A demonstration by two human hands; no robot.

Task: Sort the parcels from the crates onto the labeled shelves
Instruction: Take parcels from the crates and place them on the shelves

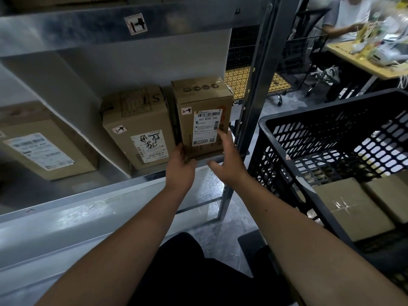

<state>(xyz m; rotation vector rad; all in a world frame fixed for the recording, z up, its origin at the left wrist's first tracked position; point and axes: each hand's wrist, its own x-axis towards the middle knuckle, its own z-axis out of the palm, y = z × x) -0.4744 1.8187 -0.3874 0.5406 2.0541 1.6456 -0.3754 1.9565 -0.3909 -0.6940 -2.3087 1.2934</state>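
Cardboard parcel (202, 115) marked 2-4 stands upright at the right end of the metal shelf (123, 186), touching a second parcel (138, 127) on its left. Your left hand (180, 166) grips its lower left corner. Your right hand (228, 160) is released, fingers spread, fingertips on the parcel's label. Black crate (331, 138) near right holds two more boxes (351, 208). Shelf above tagged 1-4 (135, 23).

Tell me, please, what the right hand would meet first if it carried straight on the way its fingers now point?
Probably the front face of the upright parcel at the shelf's right end. The right hand is open, fingertips at or just short of its shipping label; depth is unclear, so they may already be touching.
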